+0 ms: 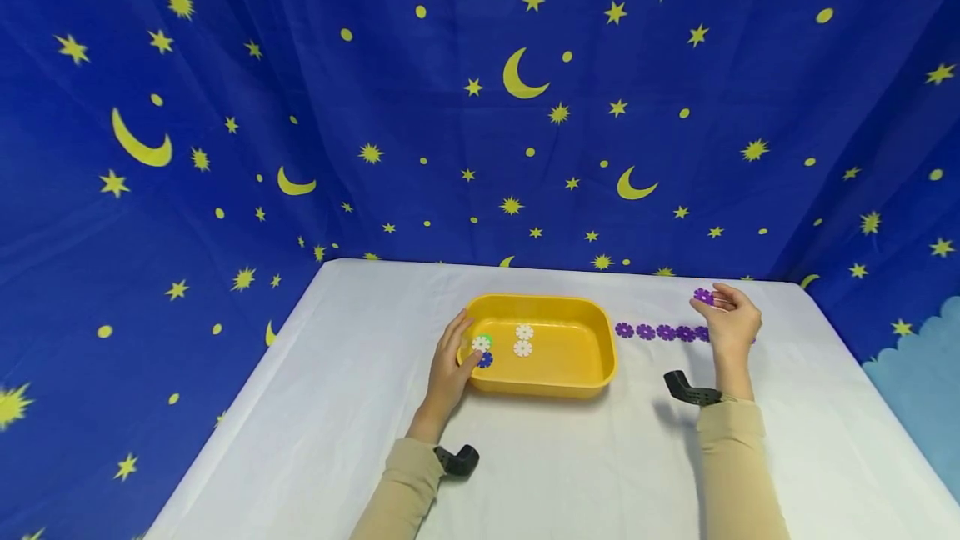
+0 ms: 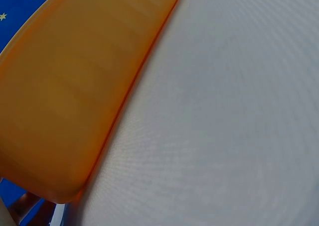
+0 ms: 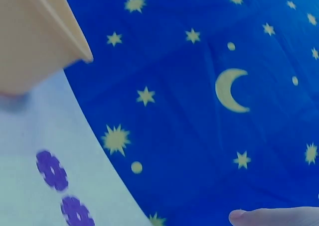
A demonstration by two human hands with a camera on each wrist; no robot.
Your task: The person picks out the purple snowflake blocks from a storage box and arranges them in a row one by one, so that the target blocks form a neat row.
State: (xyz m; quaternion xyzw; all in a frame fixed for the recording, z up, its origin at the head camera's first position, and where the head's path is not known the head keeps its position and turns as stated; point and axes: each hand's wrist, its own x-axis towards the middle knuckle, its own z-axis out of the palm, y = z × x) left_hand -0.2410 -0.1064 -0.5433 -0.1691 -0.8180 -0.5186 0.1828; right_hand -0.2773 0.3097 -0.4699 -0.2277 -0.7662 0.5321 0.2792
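Note:
My left hand [image 1: 446,369] grips the left end of a yellow plastic tray [image 1: 558,390], its thumb over the rim near the front corner. In the left wrist view the tray's outer wall [image 2: 65,96] fills the left side. Inside the tray lie white snowflake discs [image 1: 523,348], plus a blue disc [image 1: 485,361] and a partly covered green one near my thumb. Above the table at the right, my right hand [image 1: 733,327] pinches a purple snowflake disc [image 1: 702,297] between thumb and fingers. The right wrist view shows only one fingertip [image 3: 241,217], not the held disc.
A row of several purple snowflake discs [image 1: 646,332] runs along the white table [image 1: 570,465], right of the tray. My right hand hides part of the row. A blue curtain [image 1: 420,107] with yellow moons and stars rises behind the table.

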